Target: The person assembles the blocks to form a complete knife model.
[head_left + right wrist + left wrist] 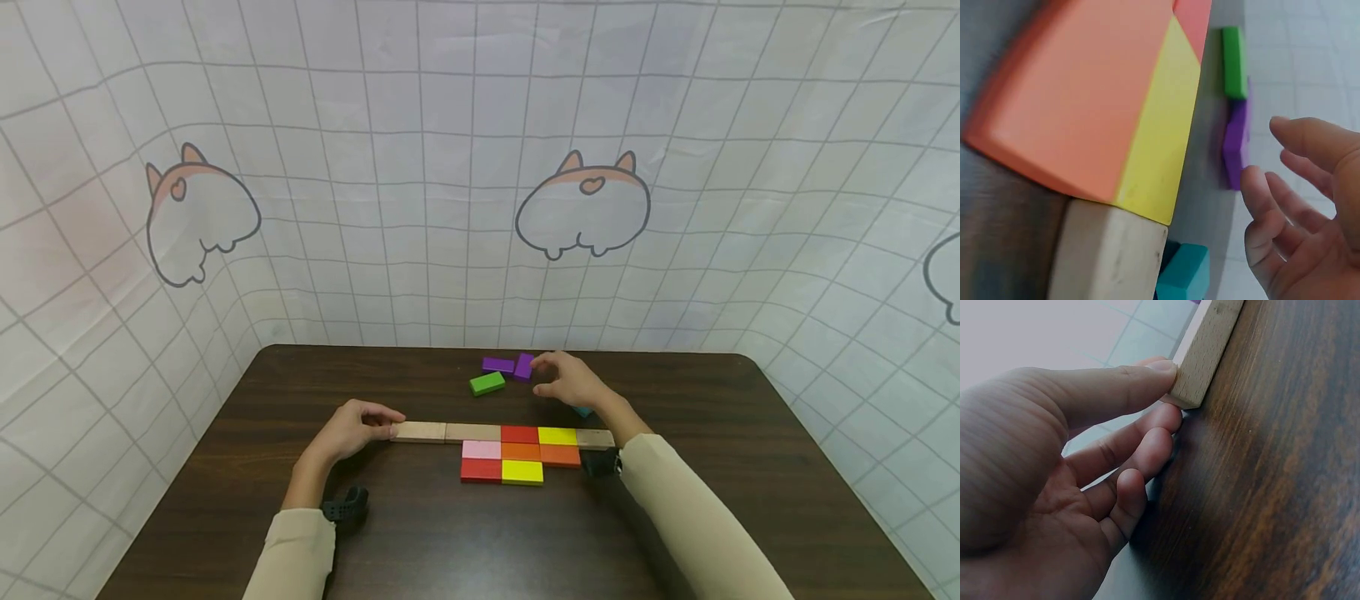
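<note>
At the left end of a row of flat blocks, my left hand (349, 430) pinches a plain wooden block (418, 432) between thumb and fingers; the left wrist view shows the thumb on that block's end (1210, 353). My right hand (576, 383) is over the far part of the table, its thumb and fingers apart with nothing between them. Nearest its fingertips lies an upright-turned purple block (524, 367). A second purple block (498, 365) and a green block (487, 383) are beside it. Partly hidden under the right wrist is a teal block (582, 411).
The row continues with a wooden block (472, 432), a red (519, 434), a yellow (557, 436) and another wooden block (596, 439). Pink (481, 450), orange, red and yellow blocks adjoin its near side. A patterned white cloth (442, 250) hangs behind the dark table (420, 533).
</note>
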Available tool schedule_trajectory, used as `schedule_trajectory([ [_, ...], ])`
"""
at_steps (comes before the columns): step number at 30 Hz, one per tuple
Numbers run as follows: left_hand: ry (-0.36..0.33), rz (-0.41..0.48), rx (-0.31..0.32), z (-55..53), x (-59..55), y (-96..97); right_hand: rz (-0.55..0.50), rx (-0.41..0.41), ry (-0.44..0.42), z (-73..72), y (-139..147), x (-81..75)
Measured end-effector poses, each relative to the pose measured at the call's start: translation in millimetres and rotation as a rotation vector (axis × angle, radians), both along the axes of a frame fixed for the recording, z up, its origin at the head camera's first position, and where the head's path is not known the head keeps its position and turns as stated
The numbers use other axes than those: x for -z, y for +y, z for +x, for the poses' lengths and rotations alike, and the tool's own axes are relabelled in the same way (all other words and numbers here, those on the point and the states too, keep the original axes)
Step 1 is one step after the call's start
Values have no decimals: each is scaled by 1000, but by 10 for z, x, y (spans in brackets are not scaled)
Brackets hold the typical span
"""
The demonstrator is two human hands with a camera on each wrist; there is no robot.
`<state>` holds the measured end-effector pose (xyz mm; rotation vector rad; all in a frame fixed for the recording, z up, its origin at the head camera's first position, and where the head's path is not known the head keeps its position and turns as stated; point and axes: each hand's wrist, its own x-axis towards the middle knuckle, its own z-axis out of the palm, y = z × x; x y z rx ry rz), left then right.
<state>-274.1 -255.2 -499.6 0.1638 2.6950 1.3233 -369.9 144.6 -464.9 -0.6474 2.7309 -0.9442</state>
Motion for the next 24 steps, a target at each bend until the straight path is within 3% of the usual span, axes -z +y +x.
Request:
schedule_trajectory([
  [9,-8,2,-7,-6,5,-4,68,-12,-56,-269,-70,99],
  [15,-1,-6,-7,-12,13,-7,63,-4,-95,-361,-104,135],
  [24,-1,0,-5,-12,22,-12,32,6,-53,-430,-164,179],
])
